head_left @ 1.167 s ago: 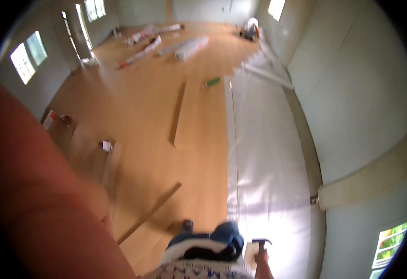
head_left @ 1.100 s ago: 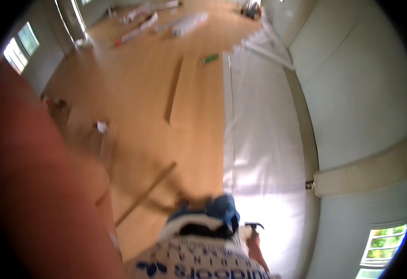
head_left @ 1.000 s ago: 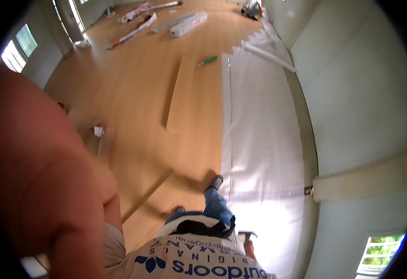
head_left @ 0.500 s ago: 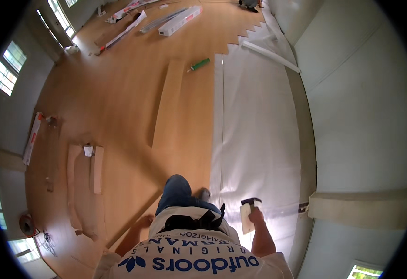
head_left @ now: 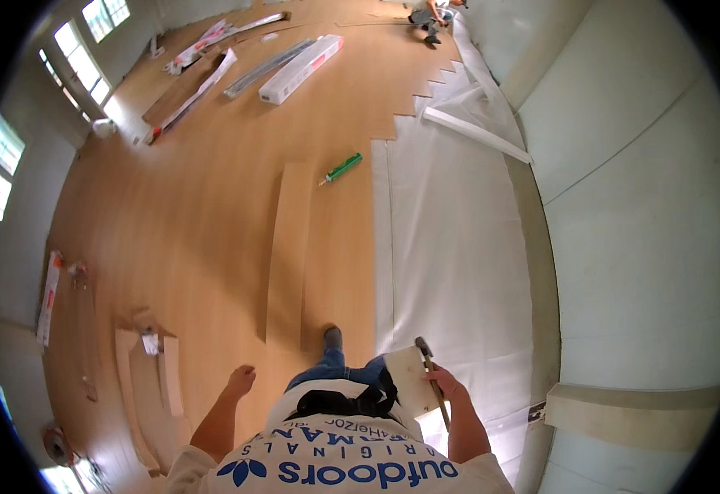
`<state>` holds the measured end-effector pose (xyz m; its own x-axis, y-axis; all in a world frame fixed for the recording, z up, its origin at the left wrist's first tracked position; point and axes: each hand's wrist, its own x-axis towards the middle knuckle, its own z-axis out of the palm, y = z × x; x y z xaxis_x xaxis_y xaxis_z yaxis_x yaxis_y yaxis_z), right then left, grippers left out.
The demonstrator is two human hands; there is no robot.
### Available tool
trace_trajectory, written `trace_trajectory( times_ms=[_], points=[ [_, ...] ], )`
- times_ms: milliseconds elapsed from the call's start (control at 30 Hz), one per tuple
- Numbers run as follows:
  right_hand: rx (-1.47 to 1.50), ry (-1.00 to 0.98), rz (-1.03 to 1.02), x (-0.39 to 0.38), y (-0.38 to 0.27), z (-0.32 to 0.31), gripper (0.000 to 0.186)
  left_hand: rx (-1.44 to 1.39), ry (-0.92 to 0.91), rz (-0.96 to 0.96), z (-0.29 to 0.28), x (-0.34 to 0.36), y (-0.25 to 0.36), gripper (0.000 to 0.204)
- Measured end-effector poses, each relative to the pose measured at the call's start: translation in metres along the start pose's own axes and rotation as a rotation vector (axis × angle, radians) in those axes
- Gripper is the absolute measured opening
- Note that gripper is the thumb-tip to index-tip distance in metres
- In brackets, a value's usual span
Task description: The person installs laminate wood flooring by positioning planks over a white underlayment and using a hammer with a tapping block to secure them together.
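My right hand [head_left: 444, 382] grips a hammer [head_left: 426, 349] by its wooden handle, its dark head pointing forward. The same hand carries a pale flat board [head_left: 407, 377] beside my right thigh, above the white underlay [head_left: 467, 272]. My left hand [head_left: 241, 380] hangs out to my left over the laid wood floor, fingers curled in, with nothing visible in it. A loose floor plank [head_left: 287, 255] lies lengthwise just ahead of my foot. Beyond it rests a green caulking tube [head_left: 343, 169] with a pointed nozzle.
A white strip [head_left: 477, 134] lies across the underlay near the right wall. Long cartons [head_left: 300, 71] and wrappers lie far ahead. Opened cardboard [head_left: 129, 395] sits at left. Another person [head_left: 431, 20] is low on the floor at the far end. A boxed ledge [head_left: 623, 416] juts from the right wall.
I have moved forward, so the plank and tube are nearer. My left hand has swung forward and out; the board and hammer in my right hand have turned and shifted inward.
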<state>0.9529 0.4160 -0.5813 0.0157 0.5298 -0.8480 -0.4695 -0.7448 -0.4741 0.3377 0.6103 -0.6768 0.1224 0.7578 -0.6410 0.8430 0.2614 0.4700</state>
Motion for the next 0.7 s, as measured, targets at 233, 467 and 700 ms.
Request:
trace_trajectory(
  times_ms=[233,467,700],
  points=[
    [-0.614,-0.148,-0.025,0.105,-0.153,0.092,0.052,-0.061,-0.185,0.244,-0.109,0.133,0.251,0.033],
    [-0.923,-0.206,-0.088,0.212,-0.274,0.12,0.053,0.264,-0.411,0.252,-0.117,0.193,0.342,0.042],
    [-0.635,-0.143,-0.114,0.297,-0.273,0.104,0.05,0.401,-0.238,0.187,-0.174,0.258,0.453,0.05]
  ],
)
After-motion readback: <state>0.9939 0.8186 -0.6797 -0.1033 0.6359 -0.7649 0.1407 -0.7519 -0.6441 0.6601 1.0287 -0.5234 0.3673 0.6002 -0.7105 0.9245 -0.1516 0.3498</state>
